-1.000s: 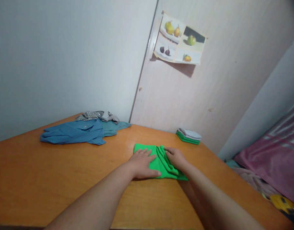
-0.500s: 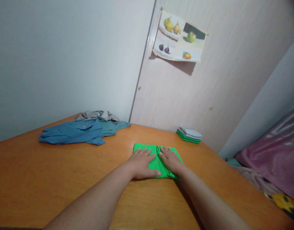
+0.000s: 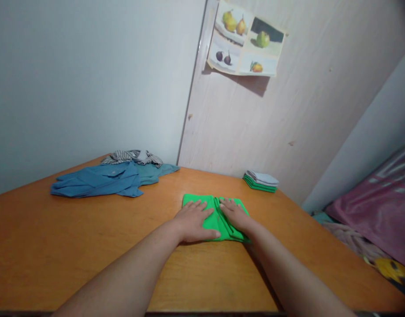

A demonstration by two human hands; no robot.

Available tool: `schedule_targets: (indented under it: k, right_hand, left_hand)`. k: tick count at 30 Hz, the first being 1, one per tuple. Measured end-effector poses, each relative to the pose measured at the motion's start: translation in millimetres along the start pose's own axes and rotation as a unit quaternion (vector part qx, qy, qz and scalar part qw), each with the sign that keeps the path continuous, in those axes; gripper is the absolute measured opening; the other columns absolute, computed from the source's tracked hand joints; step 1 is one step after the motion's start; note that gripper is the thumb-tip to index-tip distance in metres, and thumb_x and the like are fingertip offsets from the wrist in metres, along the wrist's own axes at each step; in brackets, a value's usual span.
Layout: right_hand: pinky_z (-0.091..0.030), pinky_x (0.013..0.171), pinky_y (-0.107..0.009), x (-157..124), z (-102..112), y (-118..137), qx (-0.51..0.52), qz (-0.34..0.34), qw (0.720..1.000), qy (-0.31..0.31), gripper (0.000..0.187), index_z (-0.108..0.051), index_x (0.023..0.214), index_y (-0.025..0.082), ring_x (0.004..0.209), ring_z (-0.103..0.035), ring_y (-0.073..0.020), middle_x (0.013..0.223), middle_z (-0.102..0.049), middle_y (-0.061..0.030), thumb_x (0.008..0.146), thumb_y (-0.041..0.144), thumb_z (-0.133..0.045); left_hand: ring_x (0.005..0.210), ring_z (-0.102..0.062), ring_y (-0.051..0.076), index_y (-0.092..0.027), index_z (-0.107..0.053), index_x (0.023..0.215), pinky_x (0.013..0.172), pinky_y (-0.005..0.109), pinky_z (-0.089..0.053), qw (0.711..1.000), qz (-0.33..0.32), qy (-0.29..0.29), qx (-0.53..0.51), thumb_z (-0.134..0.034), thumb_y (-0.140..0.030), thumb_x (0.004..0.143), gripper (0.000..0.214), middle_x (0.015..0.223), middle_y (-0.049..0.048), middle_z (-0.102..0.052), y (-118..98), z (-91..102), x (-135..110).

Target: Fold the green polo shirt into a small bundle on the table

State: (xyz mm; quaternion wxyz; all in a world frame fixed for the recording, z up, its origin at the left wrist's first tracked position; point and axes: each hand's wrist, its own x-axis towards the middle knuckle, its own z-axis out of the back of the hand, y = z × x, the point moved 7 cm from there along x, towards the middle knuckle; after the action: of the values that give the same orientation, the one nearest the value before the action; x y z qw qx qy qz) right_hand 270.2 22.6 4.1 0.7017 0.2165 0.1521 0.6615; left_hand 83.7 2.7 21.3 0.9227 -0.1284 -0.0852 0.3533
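A bright green folded garment (image 3: 218, 225) lies on the wooden table (image 3: 99, 246), with a crease and overlapping layers running down its middle. My left hand (image 3: 194, 222) rests flat on its left part, fingers spread and thumb stretched toward the near edge. On the right part lies my right hand (image 3: 234, 214), palm down with its fingers extended near the crease. Neither hand grips the cloth. Parts of the garment are hidden under both palms.
A stack of folded grey and green cloth (image 3: 261, 181) sits at the table's far right corner. Blue garments (image 3: 99, 178) and a striped cloth (image 3: 129, 156) lie loosely at the far left. Beyond the right edge is pink fabric (image 3: 374, 215). A fruit picture (image 3: 245, 44) hangs on the wall.
The camera view has shifted slightly. Both hands stay pressed on the green garment in nearly the same pose, the right hand's fingers having moved very little.
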Motion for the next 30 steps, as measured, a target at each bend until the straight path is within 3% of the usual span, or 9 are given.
schedule_targets:
  k: [4,7,12,17,21,24,30]
  right_hand:
    - [-0.037,0.111,-0.043,-7,32,-6,0.239,0.016,0.965,-0.103,0.05,-0.072,0.116,0.023,0.127,-0.056,-0.0263,0.131,-0.067,-0.0093,0.085,0.058,-0.054]
    - [-0.048,0.095,-0.038,-17,52,-11,0.276,0.009,0.948,-0.157,0.042,-0.075,0.097,0.02,0.105,-0.065,-0.0257,0.104,-0.075,-0.0094,0.077,0.056,-0.062]
    - [-0.046,0.066,-0.028,-32,66,-20,0.216,0.012,0.957,-0.194,0.041,-0.07,0.085,0.018,0.074,-0.061,-0.0194,0.076,-0.068,-0.0045,0.081,0.056,-0.055]
    - [-0.043,0.066,-0.029,-49,73,-37,0.111,-0.015,0.96,-0.258,0.041,-0.07,0.088,0.019,0.076,-0.062,-0.0212,0.078,-0.069,-0.0055,0.089,0.052,-0.045]
    - [-0.041,0.07,-0.03,-59,58,-37,-0.075,-0.056,0.976,-0.197,0.035,-0.07,0.101,0.023,0.087,-0.065,-0.023,0.095,-0.073,-0.0078,0.093,0.043,-0.043]
    - [-0.039,0.07,-0.03,-61,48,-32,-0.169,-0.07,0.973,-0.143,0.032,-0.07,0.106,0.025,0.09,-0.066,-0.0238,0.101,-0.073,-0.0083,0.094,0.04,-0.044]
    - [-0.039,0.069,-0.029,-52,52,-20,-0.16,-0.062,0.977,-0.125,0.03,-0.071,0.105,0.025,0.09,-0.066,-0.023,0.097,-0.074,-0.0076,0.093,0.039,-0.048]
  left_hand:
    - [0.151,-0.018,0.037,-0.027,-0.037,0.155,0.121,0.056,-0.013,1.0,0.0,0.004,0.006,-0.035,-0.094,0.074,0.106,0.163,0.0127,-0.025,0,0.3,0]
    - [0.151,-0.018,0.036,-0.028,-0.037,0.154,0.121,0.055,-0.013,1.0,0.001,0.003,0.011,-0.035,-0.094,0.074,0.104,0.163,0.0117,-0.026,1,0.3,1]
    - [0.151,-0.019,0.036,-0.025,-0.038,0.154,0.121,0.055,-0.014,1.0,-0.001,0.001,0.007,-0.035,-0.094,0.074,0.105,0.163,0.0132,-0.025,1,0.8,0]
    - [0.151,-0.018,0.037,-0.025,-0.039,0.154,0.121,0.055,-0.013,1.0,-0.002,-0.001,0.004,-0.037,-0.093,0.074,0.104,0.163,0.0121,-0.025,1,1.2,1]
    - [0.151,-0.017,0.036,-0.026,-0.038,0.154,0.121,0.054,-0.012,1.0,0.0,0.003,-0.002,-0.037,-0.092,0.075,0.103,0.163,0.011,-0.024,0,2.1,0]
    - [0.151,-0.016,0.036,-0.025,-0.038,0.154,0.121,0.054,-0.012,1.0,0.001,0.005,-0.001,-0.036,-0.092,0.076,0.103,0.163,0.0119,-0.023,0,2.3,-1]
    - [0.151,-0.017,0.035,-0.026,-0.038,0.154,0.121,0.054,-0.013,1.0,0.002,0.005,0.003,-0.036,-0.093,0.075,0.103,0.163,0.0119,-0.025,1,0.7,-1]
